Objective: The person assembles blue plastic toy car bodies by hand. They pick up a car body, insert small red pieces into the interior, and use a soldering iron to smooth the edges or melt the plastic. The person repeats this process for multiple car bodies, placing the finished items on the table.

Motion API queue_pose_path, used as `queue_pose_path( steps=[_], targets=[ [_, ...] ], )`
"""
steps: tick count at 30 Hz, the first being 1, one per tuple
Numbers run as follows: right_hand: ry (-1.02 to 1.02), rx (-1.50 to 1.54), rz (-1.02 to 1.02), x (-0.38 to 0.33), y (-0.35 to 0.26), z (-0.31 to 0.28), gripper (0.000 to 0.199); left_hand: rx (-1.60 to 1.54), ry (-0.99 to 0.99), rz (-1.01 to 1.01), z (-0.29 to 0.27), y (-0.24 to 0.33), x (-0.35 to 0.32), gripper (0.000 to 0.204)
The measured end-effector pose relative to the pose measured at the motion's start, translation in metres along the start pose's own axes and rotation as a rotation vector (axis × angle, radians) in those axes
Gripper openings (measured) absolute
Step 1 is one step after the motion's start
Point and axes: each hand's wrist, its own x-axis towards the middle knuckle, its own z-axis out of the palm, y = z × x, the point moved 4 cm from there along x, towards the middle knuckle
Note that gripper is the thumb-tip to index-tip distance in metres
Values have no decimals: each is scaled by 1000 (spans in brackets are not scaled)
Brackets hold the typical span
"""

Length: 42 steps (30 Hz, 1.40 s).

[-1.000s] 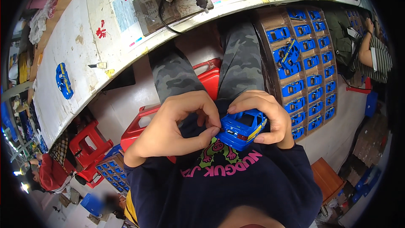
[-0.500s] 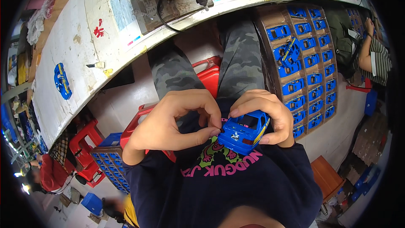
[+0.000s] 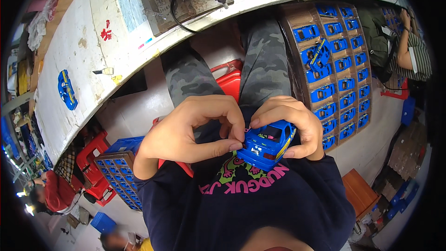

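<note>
In front of my chest, my right hand (image 3: 292, 125) grips a blue toy car (image 3: 265, 150) between thumb and fingers. The car's tail faces me, with a dark red tail light on its right side and yellow trim along that flank. My left hand (image 3: 197, 130) pinches thumb and forefinger together at the car's left rear corner. Whatever lies between those fingertips is too small and hidden to make out.
A divided cardboard tray (image 3: 332, 76) of blue toy car bodies stands at my right, one lying tilted on top. On the white bench (image 3: 88, 28) lie another blue toy car (image 3: 67, 89), red bits (image 3: 106, 31) and a short blade (image 3: 103, 71). Another tray (image 3: 118, 176) sits lower left.
The toy car has shifted slightly left and up, and my left fingertips now sit closer against its rear corner. A person at the lower left has moved.
</note>
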Motion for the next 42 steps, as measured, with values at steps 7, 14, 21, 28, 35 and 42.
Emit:
queue_pose_path(
  steps=[7, 14, 21, 28, 35, 42],
  targets=[
    [-20, 78, -28, 1, 2, 2, 56, -168, -123, -31, 4, -6, 2, 13],
    [-24, 69, -38, 3, 4, 0, 55, -244, -103, -111, 3, -6, 4, 14],
    [-17, 98, -61, 5, 6, 0, 54, -210, -127, -112, 3, -6, 6, 15],
    [26, 160, -64, 1, 12, 1, 57, -189, 26, -128, 11, -5, 7, 18],
    [227, 459, -62, -13, 29, 9, 66, 90, 298, 280, 20, -5, 6, 28],
    [226, 470, -74, -14, 33, 4, 73, 405, 380, 619, 35, 0, 1, 46]
  ],
)
